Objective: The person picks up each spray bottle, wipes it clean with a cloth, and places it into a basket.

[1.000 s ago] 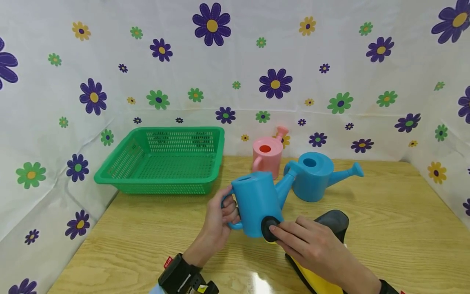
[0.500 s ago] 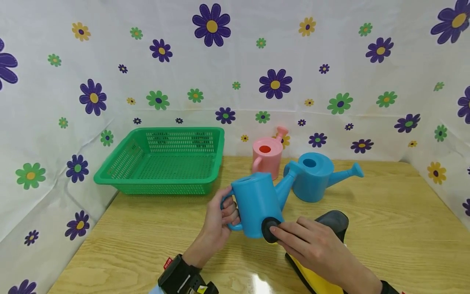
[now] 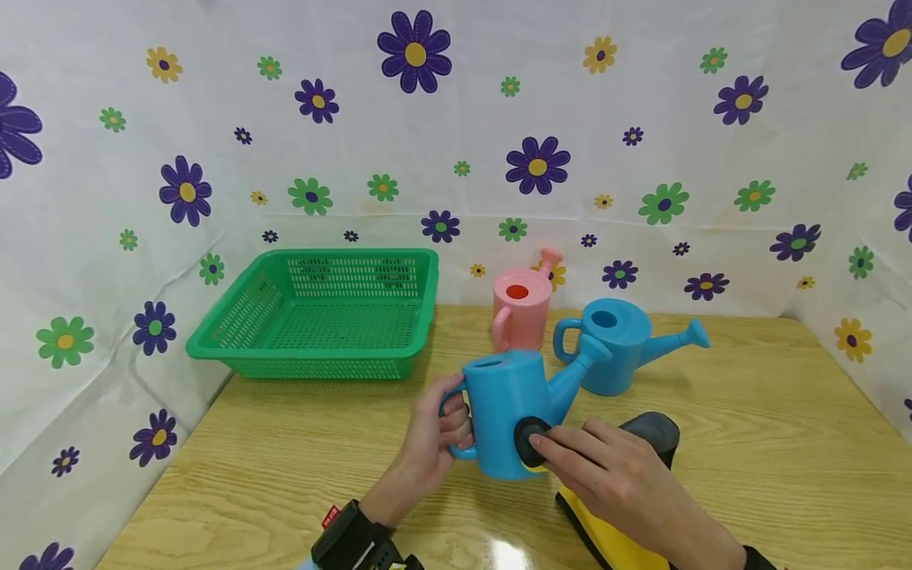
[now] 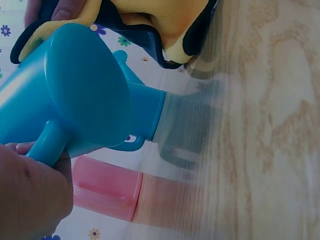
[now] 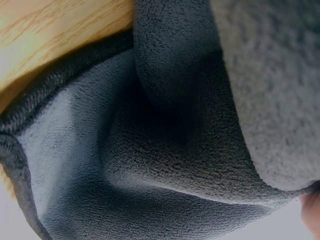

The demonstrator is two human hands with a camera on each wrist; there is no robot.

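Note:
A blue watering can [image 3: 504, 412] is held above the table, its spout pointing right. My left hand [image 3: 431, 439] grips it by the handle, and the left wrist view shows its flat base [image 4: 87, 85]. My right hand [image 3: 609, 475] holds a cloth [image 3: 606, 526], yellow on one side and dark grey on the other, pressing a folded bit of it to the can's lower side. The rest of the cloth hangs below that palm. In the right wrist view its dark grey side [image 5: 165, 155] fills most of the picture, hiding the fingers.
Behind the held can stand a second blue watering can [image 3: 614, 360] and a pink watering can [image 3: 522, 317]. A green perforated basket [image 3: 313, 368] sits at the back left of the wooden table [image 3: 285, 459]. A flower-print sheet [image 3: 456, 103] hangs behind and at both sides.
The held can has come down slightly and to the right, and stands a little more upright. The cloth now touches it somewhat higher on its side. My right hand has barely moved.

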